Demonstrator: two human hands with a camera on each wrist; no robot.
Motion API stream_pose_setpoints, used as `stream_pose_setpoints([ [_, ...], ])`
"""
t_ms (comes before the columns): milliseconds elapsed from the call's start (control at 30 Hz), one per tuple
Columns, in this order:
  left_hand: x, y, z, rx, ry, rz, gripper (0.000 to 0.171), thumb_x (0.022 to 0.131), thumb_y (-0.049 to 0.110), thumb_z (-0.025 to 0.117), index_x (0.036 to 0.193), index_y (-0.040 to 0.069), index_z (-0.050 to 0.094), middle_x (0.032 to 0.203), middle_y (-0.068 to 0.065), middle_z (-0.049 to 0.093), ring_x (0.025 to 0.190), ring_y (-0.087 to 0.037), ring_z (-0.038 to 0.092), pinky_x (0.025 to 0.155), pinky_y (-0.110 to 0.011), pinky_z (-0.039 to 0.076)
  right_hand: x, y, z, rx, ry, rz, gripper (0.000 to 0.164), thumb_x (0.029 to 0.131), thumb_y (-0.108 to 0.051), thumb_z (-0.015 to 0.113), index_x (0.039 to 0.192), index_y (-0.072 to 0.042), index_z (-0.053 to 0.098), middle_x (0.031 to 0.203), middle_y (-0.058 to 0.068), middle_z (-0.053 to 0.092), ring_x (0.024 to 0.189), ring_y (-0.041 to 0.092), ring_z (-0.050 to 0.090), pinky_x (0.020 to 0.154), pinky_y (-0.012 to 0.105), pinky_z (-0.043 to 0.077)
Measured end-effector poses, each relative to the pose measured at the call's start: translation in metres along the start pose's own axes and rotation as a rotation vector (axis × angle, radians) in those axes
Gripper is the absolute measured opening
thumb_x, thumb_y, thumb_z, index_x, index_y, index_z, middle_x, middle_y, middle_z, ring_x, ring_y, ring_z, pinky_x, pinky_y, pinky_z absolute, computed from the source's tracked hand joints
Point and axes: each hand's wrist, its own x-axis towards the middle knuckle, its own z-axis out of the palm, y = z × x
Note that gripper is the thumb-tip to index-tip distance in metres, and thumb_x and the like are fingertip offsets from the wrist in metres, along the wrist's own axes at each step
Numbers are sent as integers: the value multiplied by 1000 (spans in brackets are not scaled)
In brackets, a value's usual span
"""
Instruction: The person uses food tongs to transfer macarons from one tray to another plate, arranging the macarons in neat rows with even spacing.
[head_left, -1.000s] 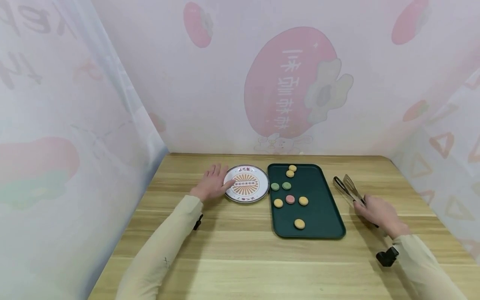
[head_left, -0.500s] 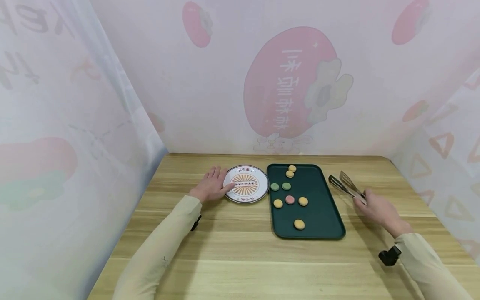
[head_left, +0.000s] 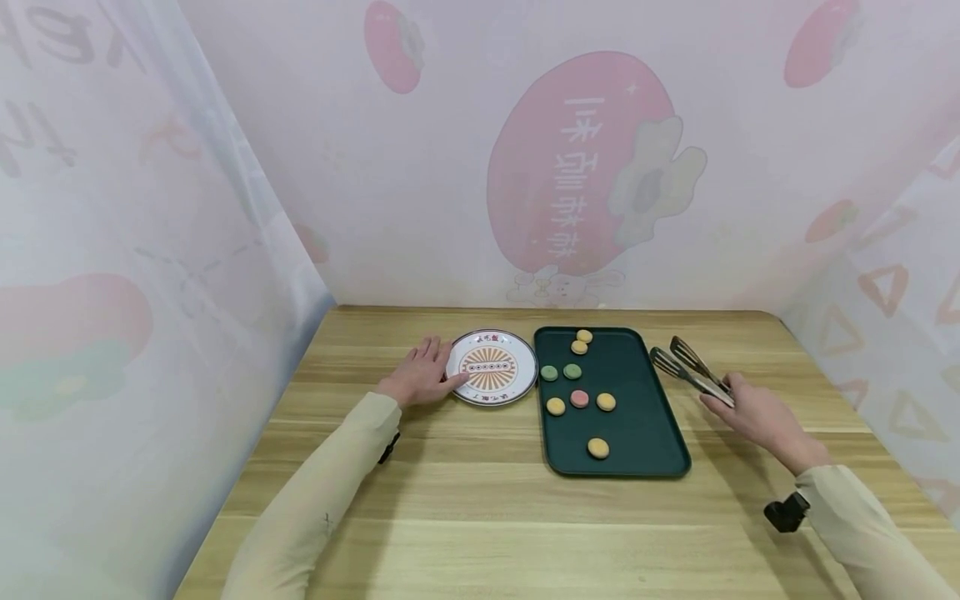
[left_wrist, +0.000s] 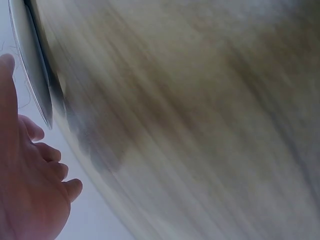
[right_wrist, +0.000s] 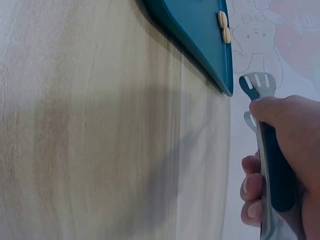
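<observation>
1. Landmark: the green tray (head_left: 637, 437). All positions below refer to it, as viewed from my side of the wooden table (head_left: 480, 533).
2. Right grip: my right hand (head_left: 765, 422) is curled round the tongs (right_wrist: 281, 172), thumb along the shaft. The two slotted heads stand apart, with nothing visible between them.
3. Change, right side: over the last second the tongs have swung leftward. The heads were separated from the tray by a strip of table; one head now shows at the tray's right edge, towards its far corner. The head view does not settle whether they touch.
4. Left grip: my left hand (head_left: 423, 375) lies to the left of the tray with fingers extended, thumb over the rim of the plate (head_left: 516, 387). It is not clasping anything.
5. No change, left side: the plate sits just beside the tray's left edge, with no visible displacement. I judge that this hand is steadying it.
6. Tray contents, unchanged: two yellow macarons (head_left: 579, 347) touch near the far edge; a green pair (head_left: 572, 372) lies left of centre; a pink macaron (head_left: 579, 399) lies in the middle, flanked by two yellow ones; a single yellow macaron (head_left: 597, 448) lies towards the near edge.
7. Meaning: the tongs are now better placed to work over the tray, in my judgement. The spread heads are suited to receiving a small piece; no macaron is held yet.
</observation>
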Motion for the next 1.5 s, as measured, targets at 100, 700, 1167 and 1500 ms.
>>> stream_pose_setpoints([
  [100,0,-1,0,-9,-1,6,90,97,65,36,157,0,14,163,-27,8,152,-40,6,123,-55,13,2,-2,-1,1,-16,-24,47,98,-45,55,108,1,54,67,2,54,56,16,46,50,30,34],
  [700,1,-7,1,68,3,93,102,92,74,36,156,-3,14,163,-24,11,153,-37,9,125,-46,16,6,-24,4,-1,-40,-151,41,97,-49,56,105,-9,57,63,-4,48,52,11,43,50,27,33],
  [1167,4,-9,1,79,-47,89,103,93,73,34,155,-4,9,164,-22,7,153,-36,7,125,-45,15,0,-39,7,-14,-93,-203,41,95,-54,56,101,-14,56,62,-5,47,50,8,42,48,24,34],
  [1500,5,-10,2,91,-50,100,103,93,73,33,155,-5,8,164,-23,7,153,-35,7,125,-44,16,-3,-48,9,-57,-86,-286,37,94,-54,57,95,-17,56,64,-10,46,54,3,41,50,20,33],
])
